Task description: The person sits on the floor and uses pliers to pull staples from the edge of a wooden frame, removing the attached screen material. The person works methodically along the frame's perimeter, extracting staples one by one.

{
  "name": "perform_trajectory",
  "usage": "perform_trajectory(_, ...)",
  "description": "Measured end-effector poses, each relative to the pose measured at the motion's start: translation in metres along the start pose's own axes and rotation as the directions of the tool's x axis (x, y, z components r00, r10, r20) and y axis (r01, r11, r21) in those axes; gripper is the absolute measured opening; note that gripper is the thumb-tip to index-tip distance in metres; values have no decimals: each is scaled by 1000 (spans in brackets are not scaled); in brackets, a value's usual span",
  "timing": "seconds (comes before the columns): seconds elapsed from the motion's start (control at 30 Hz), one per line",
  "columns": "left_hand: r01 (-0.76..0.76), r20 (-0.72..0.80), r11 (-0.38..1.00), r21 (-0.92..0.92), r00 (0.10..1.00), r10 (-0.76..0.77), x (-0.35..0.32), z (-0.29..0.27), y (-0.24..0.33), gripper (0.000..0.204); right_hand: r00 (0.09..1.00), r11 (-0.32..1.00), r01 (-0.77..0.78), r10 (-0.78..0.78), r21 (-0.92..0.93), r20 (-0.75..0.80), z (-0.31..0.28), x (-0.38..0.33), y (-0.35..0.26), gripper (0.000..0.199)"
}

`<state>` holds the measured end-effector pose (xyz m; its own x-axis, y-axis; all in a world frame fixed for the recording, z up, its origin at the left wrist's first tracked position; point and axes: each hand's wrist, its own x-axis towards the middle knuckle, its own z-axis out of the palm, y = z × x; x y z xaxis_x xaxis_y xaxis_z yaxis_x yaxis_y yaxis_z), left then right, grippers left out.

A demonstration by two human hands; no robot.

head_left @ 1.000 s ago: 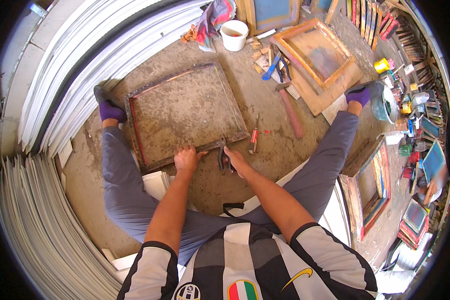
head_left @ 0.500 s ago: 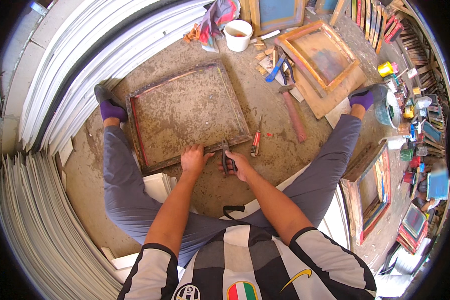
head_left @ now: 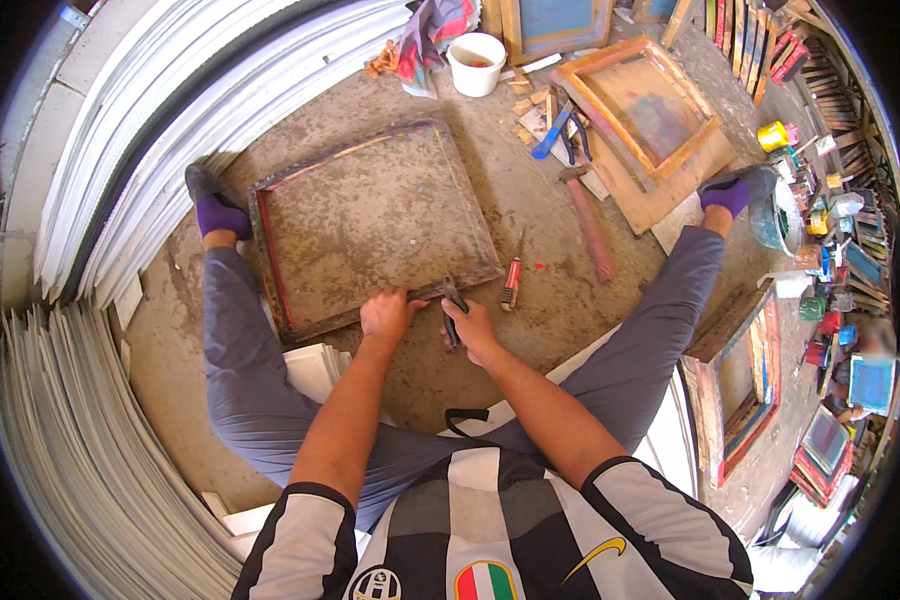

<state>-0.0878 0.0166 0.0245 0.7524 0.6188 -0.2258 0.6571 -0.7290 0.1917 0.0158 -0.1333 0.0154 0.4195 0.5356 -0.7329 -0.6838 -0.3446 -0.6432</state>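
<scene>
A: How much open room is there?
B: The floor [head_left: 420, 385] lies bare between the legs, with the stack [head_left: 140, 150] of white sheets curving along its far left side.
A: And the frame [head_left: 335, 325]?
B: Flat on the floor, between the person's feet but nearer the left one, which sits just beside its left edge. Bare floor runs along its far edge, and also off its right edge as far as the hammer [head_left: 592, 225].
A: The left hand [head_left: 385, 315]?
B: At the frame's near edge, right of the middle, its fingers curled over the rail and grasping it.
A: The right hand [head_left: 472, 330]?
B: Its fingers are clenched round the pliers [head_left: 457, 300], whose tips meet that edge towards the right corner. I can't tell whether they bite.
A: Anything close?
B: The screwdriver [head_left: 511, 285], just right of that corner.
</scene>
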Motion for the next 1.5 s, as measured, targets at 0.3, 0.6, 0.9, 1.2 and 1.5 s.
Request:
perform_trajectory(0.3,-15,-65,1000,22,998,17,-1,8,-2,46,954,941,-296,283,163,94,-4,6,-37,30)
perform_trajectory(0.6,-16,-83,1000,13,996,17,-3,9,-2,47,981,980,-135,152,-147,116,-57,-19,-13,38)
perform_trajectory(0.9,13,-55,998,65,998,-9,-1,4,3,47,903,952,-301,302,-52,304,-60,-14,-2,50)
perform_trajectory(1.2,15,-49,998,65,999,-12,-2,5,3,49,928,961,-255,275,-108,253,-64,-9,0,51)
perform_trajectory(1.5,-112,-311,987,-118,948,70,-7,-10,25,37,951,968,-233,246,-90,189,-73,-12,-3,52)
